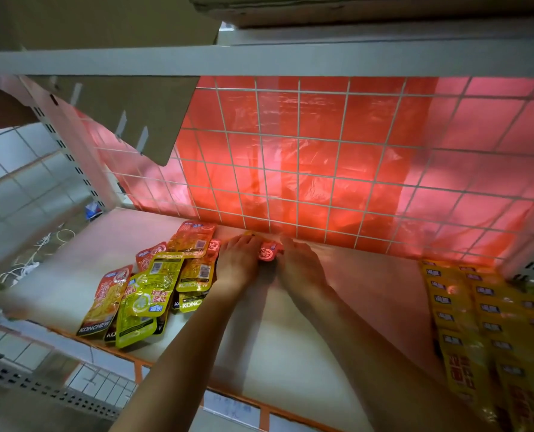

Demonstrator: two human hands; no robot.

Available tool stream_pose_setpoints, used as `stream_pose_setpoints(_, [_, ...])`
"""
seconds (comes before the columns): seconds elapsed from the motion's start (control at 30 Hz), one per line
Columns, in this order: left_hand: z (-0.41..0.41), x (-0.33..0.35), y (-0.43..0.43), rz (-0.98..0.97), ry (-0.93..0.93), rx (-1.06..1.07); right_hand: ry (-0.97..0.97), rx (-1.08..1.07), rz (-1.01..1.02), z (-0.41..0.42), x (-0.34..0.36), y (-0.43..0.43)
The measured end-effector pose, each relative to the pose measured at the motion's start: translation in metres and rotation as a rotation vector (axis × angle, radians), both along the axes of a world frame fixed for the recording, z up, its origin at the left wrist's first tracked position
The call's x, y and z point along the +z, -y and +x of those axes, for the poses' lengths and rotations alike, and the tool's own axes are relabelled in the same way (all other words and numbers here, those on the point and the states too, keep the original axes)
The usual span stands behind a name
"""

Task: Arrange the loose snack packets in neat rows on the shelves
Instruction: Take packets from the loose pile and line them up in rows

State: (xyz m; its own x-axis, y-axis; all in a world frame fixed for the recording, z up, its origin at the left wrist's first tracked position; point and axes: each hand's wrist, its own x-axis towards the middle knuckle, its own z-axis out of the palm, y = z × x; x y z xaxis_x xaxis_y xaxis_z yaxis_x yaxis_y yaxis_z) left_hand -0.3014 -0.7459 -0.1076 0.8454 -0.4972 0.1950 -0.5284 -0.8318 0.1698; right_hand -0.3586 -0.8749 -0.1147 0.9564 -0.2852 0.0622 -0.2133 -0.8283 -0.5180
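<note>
Head view. We are reaching both forearms into the shelf (290,325) and working at its rear centre, just in front of the wire grid back panel (290,157), which is backed by a red plastic sheet (321,120). The left hand (237,265) and the right hand (301,269) are flanking a red snack packet (267,253), which is touching both hands and sitting close to the grid. The fingers of both hands are pointing toward the back. We cannot tell whether either hand is pinching the packet or only pressing against it, because the thumbs are hidden and the area is blurred.

Progress, as we are judging it:
- On the right, yellow packets (484,313) are lying in overlapped rows, so that section appears done.
- On the left, a loose pile of Konchew packets (153,285), yellow, green and red, is lying at mixed angles and is not yet sorted.
- The middle of the shelf is holding only the red packet, so we are apparently starting a new row there.

Most of the arranging is therefore remaining.
</note>
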Motion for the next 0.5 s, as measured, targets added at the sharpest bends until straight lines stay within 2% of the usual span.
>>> stream_pose_setpoints(0.13, [-0.009, 0.001, 0.003, -0.017, 0.031, -0.028, 0.124, -0.004, 0.022, -0.014, -0.002, 0.01])
stream_pose_setpoints(0.2, [-0.013, 0.001, 0.006, -0.028, 0.053, -0.045, 0.186, -0.04, 0.102, -0.022, -0.002, 0.012])
stream_pose_setpoints(0.3, [-0.023, 0.007, 0.011, -0.147, 0.031, -0.057, 0.28, -0.206, 0.454, -0.035, 0.003, 0.02])
stream_pose_setpoints(0.4, [-0.036, 0.019, 0.018, -0.325, -0.07, -0.104, 0.407, -0.267, 0.695, -0.048, 0.012, 0.035])
stream_pose_setpoints(0.47, [-0.046, 0.028, 0.025, -0.471, -0.201, -0.121, 0.486, -0.279, 0.87, -0.057, 0.021, 0.042])
stream_pose_setpoints(0.5, [-0.052, 0.032, 0.03, -0.61, -0.325, -0.11, 0.505, -0.275, 0.943, -0.061, 0.026, 0.044])
